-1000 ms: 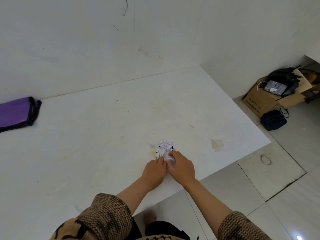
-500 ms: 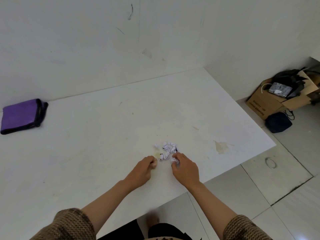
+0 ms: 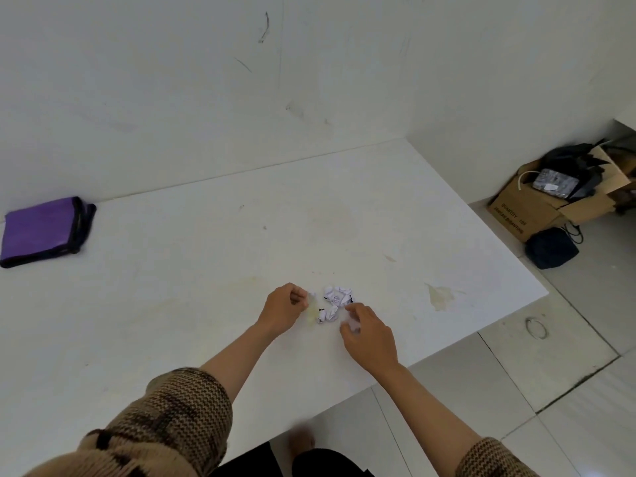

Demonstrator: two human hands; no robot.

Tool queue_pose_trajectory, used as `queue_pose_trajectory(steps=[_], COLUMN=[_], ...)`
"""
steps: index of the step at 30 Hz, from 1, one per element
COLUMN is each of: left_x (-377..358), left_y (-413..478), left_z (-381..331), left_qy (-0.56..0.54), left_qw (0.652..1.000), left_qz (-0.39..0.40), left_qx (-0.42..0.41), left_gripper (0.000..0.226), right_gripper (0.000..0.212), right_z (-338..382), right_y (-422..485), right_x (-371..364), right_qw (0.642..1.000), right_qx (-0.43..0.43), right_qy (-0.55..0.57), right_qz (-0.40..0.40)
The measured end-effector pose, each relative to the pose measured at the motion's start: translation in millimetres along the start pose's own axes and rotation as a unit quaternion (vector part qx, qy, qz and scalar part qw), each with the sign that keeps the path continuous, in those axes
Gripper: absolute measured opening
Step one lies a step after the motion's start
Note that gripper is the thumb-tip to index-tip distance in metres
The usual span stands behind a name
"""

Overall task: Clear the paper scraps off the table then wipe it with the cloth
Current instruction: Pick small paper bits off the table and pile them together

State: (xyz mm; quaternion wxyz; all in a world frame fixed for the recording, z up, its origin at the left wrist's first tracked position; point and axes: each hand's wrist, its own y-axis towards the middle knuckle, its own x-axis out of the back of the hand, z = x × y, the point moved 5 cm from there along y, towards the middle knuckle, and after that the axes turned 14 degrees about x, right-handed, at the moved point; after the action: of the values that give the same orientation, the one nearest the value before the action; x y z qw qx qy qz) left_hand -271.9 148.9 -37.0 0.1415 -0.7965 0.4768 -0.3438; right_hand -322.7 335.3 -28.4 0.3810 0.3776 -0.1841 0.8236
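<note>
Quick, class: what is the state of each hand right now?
Left hand: curled, pinching a paper scrap.
Right hand: curled round a second paper scrap.

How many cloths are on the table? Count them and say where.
1: the purple cloth lies folded at the table's far left, near the wall; nothing seems to hide another.
</note>
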Motion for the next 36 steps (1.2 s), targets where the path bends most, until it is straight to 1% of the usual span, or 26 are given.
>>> queue_pose_trajectory(steps=[3, 4, 5, 6, 8, 10, 12, 14, 16, 17, 19, 21, 23, 25, 28, 30, 31, 34, 36], left_x=[-5, -5, -5, -4, -3, -2, -2, 1, 8, 13, 25, 39, 54, 70, 91, 102, 106, 111, 112], left_y=[-4, -5, -6, -7, -8, -9, -10, -12, -16, -19, -25, -28, -28, -28, -26, -24, -22, -13, -9], left_z=[5, 6, 6, 6, 7, 7, 8, 10, 15, 18, 25, 35, 46, 56, 68, 72, 73, 79, 82], left_qy=[0.027, 0.032, 0.036, 0.042, 0.062, 0.080, 0.094, 0.090, 0.046, 0.019, -0.016, -0.033, -0.036, -0.022, 0.023, 0.049, 0.062, 0.114, 0.165], left_qw=[0.999, 0.999, 0.998, 0.998, 0.996, 0.994, 0.993, 0.994, 0.997, 0.997, 0.995, 0.993, 0.992, 0.989, 0.979, 0.973, 0.971, 0.974, 0.971], left_qz=[-0.001, -0.007, -0.013, -0.017, -0.015, -0.004, 0.006, 0.000, -0.023, -0.040, -0.075, -0.099, -0.116, -0.143, -0.200, -0.225, -0.230, -0.197, -0.175], left_qx=[-0.023, -0.032, -0.040, -0.049, -0.062, -0.072, -0.072, -0.065, -0.063, -0.063, -0.061, -0.052, -0.044, -0.037, -0.027, -0.024, -0.022, -0.005, 0.008], left_gripper=[0.022, 0.025, 0.027, 0.028, 0.030, 0.032, 0.031, 0.029, 0.026, 0.024, 0.025, 0.033, 0.038, 0.033, 0.022, 0.023, 0.026, 0.047, 0.061], right_gripper=[0.026, 0.025, 0.025, 0.025, 0.028, 0.030, 0.031, 0.028, 0.015, 0.012, 0.017, 0.021, 0.018, 0.004, 0.005, 0.004, 0.003, 0.020, 0.026], right_z=[4, 8, 15, 23, 39, 49, 53, 57, 58, 59, 59, 59, 58, 60, 75, 91, 98, 119, 132], right_y=[-1, -1, 1, 4, 10, 17, 23, 29, 38, 42, 49, 54, 57, 62, 70, 79, 86, 105, 112], right_x=[3, 2, -1, -7, -21, -35, -45, -48, -46, -44, -44, -43, -45, -43, -39, -41, -45, -68, -87], right_qw=[0.997, 0.994, 0.989, 0.982, 0.960, 0.941, 0.929, 0.923, 0.920, 0.919, 0.925, 0.939, 0.949, 0.955, 0.966, 0.967, 0.969, 0.976, 0.967], right_qx=[0.008, 0.026, 0.063, 0.113, 0.198, 0.240, 0.260, 0.259, 0.239, 0.228, 0.206, 0.188, 0.175, 0.170, 0.163, 0.181, 0.185, 0.171, 0.193], right_qy=[-0.038, -0.062, -0.091, -0.122, -0.187, -0.238, -0.264, -0.286, -0.311, -0.319, -0.315, -0.283, -0.254, -0.239, -0.202, -0.179, -0.163, -0.125, -0.138], right_qz=[-0.064, -0.083, -0.093, -0.093, -0.067, -0.032, -0.009, 0.005, 0.019, 0.031, 0.051, 0.053, 0.059, 0.043, 0.002, -0.018, -0.015, 0.053, 0.093])
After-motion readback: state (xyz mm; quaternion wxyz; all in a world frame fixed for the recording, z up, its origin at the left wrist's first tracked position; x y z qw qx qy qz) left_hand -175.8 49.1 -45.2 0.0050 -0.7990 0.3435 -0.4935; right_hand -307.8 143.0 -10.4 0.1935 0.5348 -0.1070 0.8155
